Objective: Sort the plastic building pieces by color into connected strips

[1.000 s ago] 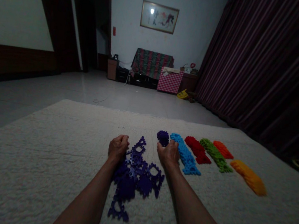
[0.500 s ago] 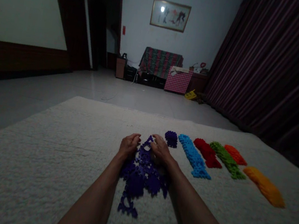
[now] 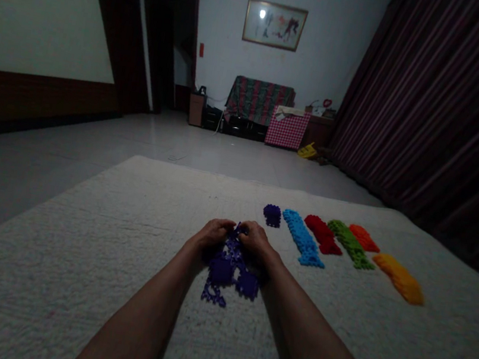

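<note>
A loose pile of purple interlocking foam-like pieces lies on the pale mat between my forearms, some flat and square, others with toothed edges and cut-outs. My left hand curls round the far left side of the pile. On the far right side my right hand is bent over the pieces, its fingers close to those of the left. Both palms and several fingertips are hidden. A small neat purple stack sits beyond my right hand.
Right of the purple stack lie rows of like pieces: blue, red, green, orange and yellow. The pale mat covers the tiled floor here. A dark curtain hangs at right.
My hands have drawn in toward each other, and the purple pile between them is more compact. The view has shifted a little, so the coloured rows appear further left.
</note>
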### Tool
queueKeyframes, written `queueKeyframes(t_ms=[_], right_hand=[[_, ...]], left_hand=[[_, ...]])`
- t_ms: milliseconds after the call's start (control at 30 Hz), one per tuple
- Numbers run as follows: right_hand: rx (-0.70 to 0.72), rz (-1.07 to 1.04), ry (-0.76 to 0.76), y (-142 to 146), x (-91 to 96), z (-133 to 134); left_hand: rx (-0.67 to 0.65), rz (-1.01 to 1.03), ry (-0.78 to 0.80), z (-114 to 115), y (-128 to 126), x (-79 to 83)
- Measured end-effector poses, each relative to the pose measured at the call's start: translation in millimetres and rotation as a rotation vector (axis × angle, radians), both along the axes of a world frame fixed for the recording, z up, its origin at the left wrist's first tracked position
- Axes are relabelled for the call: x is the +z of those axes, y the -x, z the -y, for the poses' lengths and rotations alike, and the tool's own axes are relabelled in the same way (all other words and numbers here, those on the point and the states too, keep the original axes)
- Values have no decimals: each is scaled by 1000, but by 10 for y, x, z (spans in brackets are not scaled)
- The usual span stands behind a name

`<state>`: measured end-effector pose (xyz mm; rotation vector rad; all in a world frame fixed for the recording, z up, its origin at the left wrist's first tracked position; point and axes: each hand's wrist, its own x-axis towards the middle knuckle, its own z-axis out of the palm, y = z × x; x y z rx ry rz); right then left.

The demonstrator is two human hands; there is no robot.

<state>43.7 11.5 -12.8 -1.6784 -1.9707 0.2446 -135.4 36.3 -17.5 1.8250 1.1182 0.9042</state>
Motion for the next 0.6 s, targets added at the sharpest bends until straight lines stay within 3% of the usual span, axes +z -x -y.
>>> queueKeyframes(t_ms=[167,267,600], right_hand=[[-36,-60,-43,0,28,178],[-70,-107,-86,-53,31,250],[-298,-178,-205,-607,123,465]], left_hand=[[202,-79,-69,328,154,-3],[255,-115,-137,461,176,-49],[278,-201,-193,471,144,-105]])
